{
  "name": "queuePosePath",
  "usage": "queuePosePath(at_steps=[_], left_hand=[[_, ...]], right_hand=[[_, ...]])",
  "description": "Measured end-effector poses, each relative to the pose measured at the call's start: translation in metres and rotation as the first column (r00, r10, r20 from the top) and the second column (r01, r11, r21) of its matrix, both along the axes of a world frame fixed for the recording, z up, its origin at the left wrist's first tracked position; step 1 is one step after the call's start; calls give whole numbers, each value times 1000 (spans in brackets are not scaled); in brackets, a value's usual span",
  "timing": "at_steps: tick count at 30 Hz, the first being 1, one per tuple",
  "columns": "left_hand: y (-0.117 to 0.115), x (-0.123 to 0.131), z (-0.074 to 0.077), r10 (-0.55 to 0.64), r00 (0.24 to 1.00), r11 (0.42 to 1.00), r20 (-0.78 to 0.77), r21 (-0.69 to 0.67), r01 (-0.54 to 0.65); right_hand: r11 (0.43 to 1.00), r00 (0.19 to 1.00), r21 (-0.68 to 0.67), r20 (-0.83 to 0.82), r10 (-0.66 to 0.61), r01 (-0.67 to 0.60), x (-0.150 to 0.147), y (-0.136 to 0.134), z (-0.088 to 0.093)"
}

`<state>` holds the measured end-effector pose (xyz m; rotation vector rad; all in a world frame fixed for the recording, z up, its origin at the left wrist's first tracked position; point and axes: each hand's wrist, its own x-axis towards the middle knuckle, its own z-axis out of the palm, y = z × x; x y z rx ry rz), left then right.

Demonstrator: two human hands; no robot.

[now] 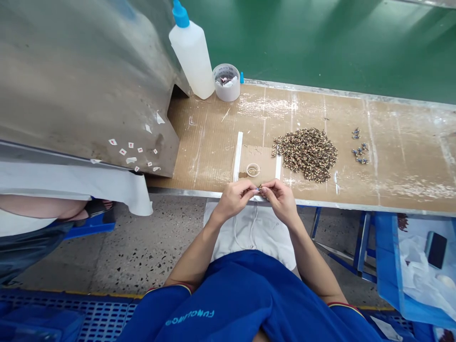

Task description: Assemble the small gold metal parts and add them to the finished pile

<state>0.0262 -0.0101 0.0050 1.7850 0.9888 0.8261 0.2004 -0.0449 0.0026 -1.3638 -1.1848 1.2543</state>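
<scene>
My left hand (233,195) and my right hand (281,197) meet at the table's front edge, fingers pinched together on one small dark part (260,188) held between them. Just beyond the hands a small round ring (253,169) lies on a cardboard square (261,159) taped down with white strips. A heap of small brown-and-white parts (306,153) sits to the right of that square. Farther right lie several small blue-grey parts (359,149).
A white squeeze bottle with a blue cap (192,52) and a tape roll holding scraps (226,81) stand at the back left, beside a grey metal housing (81,80). Another person's arm (39,206) shows at the left. A blue bin with a phone (436,249) is at lower right.
</scene>
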Motion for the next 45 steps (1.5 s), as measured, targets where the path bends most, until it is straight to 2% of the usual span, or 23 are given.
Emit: queuePosePath(at_steps=[6, 13, 19, 24, 32, 39, 45], left_hand=[[0, -4, -1, -23, 1000, 1000, -9, 0, 23], [0, -6, 0, -43, 999, 999, -23, 9, 43], [1, -6, 3, -47, 998, 998, -49, -45, 44], [1, -6, 3, -33, 998, 999, -52, -42, 31], [1, -4, 3, -25, 999, 999, -21, -42, 24], [2, -3, 3, -16, 1000, 999, -9, -52, 16], [2, -2, 2, -25, 1000, 999, 12, -43, 26]], right_hand=[[997, 997, -24, -13, 70, -70, -1, 2, 6], [988, 981, 50, 135, 141, -149, -1, 5, 6], [983, 968, 114, 223, 113, -141, -2, 2, -2], [977, 961, 152, 252, 109, -150, -5, 1, -2], [984, 990, 125, 76, 118, -127, -2, 3, -2], [998, 997, 53, -56, 48, -45, -3, 1, -4], [996, 990, 47, -119, 78, -73, -1, 3, -3]])
